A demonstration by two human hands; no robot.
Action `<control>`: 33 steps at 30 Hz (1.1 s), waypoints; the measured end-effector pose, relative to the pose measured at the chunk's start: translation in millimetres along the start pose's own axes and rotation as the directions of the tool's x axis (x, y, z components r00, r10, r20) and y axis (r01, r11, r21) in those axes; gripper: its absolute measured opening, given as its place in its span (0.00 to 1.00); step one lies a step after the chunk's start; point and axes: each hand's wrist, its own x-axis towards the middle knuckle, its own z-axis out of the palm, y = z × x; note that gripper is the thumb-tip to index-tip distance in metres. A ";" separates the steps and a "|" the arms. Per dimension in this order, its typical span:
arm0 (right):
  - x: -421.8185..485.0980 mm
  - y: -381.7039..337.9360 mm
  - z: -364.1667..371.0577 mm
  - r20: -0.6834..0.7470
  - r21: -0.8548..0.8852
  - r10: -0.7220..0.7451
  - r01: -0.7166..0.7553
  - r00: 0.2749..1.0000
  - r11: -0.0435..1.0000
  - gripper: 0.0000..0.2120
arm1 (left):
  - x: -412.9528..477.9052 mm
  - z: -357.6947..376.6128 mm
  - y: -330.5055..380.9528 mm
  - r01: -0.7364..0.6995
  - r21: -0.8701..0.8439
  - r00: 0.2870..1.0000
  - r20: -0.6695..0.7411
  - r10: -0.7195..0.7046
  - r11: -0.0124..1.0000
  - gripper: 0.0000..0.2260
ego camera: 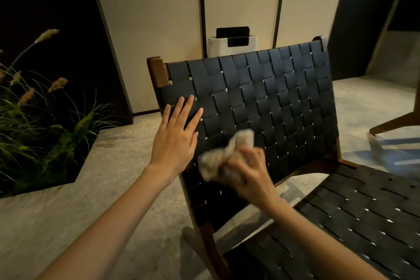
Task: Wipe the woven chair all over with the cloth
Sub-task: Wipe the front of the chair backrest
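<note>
The woven chair (pixel 272 98) has a dark wooden frame and black woven straps; its backrest fills the middle of the view and its seat runs off to the lower right. My left hand (pixel 176 136) lies flat with straight fingers on the backrest's left side. My right hand (pixel 247 173) grips a bunched beige cloth (pixel 225 154) and holds it against the lower left part of the backrest. The hand and cloth are blurred by motion.
A planter with tall grasses (pixel 34 109) stands at the left. Behind the chair are pale wall panels and a small white unit (pixel 231 45) on the floor. A wooden leg of other furniture (pixel 395 123) shows at the right. The floor is pale stone.
</note>
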 end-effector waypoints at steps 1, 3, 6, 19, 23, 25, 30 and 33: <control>27.0 3.0 -6.8 -0.086 0.024 0.065 -0.063 0.994 0.998 0.20 | 3.4 -1.0 -0.6 0.003 -0.008 1.000 -0.010 -0.003 1.000 0.26; 87.7 9.3 -17.8 -0.133 0.045 0.186 -0.182 0.974 0.982 0.21 | 10.4 -3.3 -1.6 0.022 -0.024 0.999 -0.034 -0.023 0.999 0.29; 161.4 18.6 -16.4 -0.059 0.029 0.292 -0.291 0.955 0.956 0.24 | 17.2 -3.3 -3.8 0.052 -0.016 0.998 -0.034 -0.053 0.998 0.32; 136.7 22.1 43.6 -0.261 -0.072 0.366 -0.396 0.893 0.915 0.15 | 18.1 2.6 -6.6 0.020 0.101 0.999 -0.049 -0.015 0.995 0.31; 69.0 25.6 54.3 -0.191 -0.099 0.339 -0.361 0.921 0.927 0.13 | 14.1 10.1 3.0 -0.011 0.106 1.000 -0.011 0.012 0.994 0.29; 31.8 27.4 58.0 -0.149 -0.131 0.325 -0.345 0.934 0.930 0.12 | 10.5 14.5 8.8 -0.041 0.102 0.999 0.013 0.040 0.994 0.27; -65.2 20.9 65.4 -0.046 -0.157 0.327 -0.330 0.944 0.931 0.14 | -3.2 23.0 20.1 -0.083 0.138 0.995 0.058 0.075 0.987 0.25; -100.4 16.9 62.1 0.040 -0.175 0.348 -0.337 0.936 0.925 0.22 | -10.5 26.5 27.0 -0.106 0.167 0.991 0.102 0.090 0.980 0.25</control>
